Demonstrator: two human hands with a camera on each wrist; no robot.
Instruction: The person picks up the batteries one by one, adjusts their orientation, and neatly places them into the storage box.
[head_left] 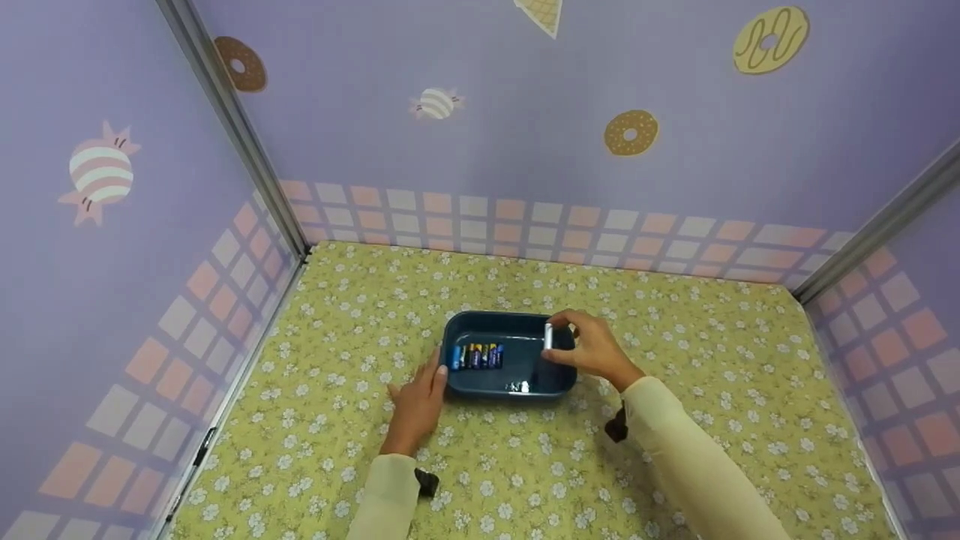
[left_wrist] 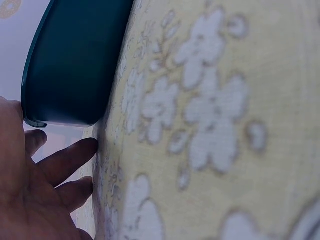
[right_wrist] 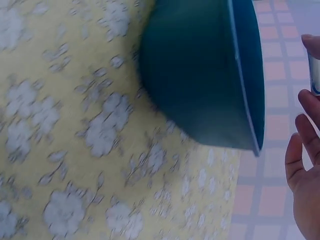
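Note:
A dark teal tray with raised walls sits on the flowered table. Several batteries, mostly dark with blue or yellow parts, lie side by side in a row against its left inner side. Above the tray's right part, my right hand pinches a white battery upright between thumb and fingers; its end shows in the right wrist view. My left hand rests at the tray's left end, thumb by the rim, the other fingers spread on or near the tabletop in the left wrist view.
A yellow tablecloth with white flowers covers the table. Purple walls with printed sweets and pink and white squares stand behind and on both sides. A thin black object lies along the left edge.

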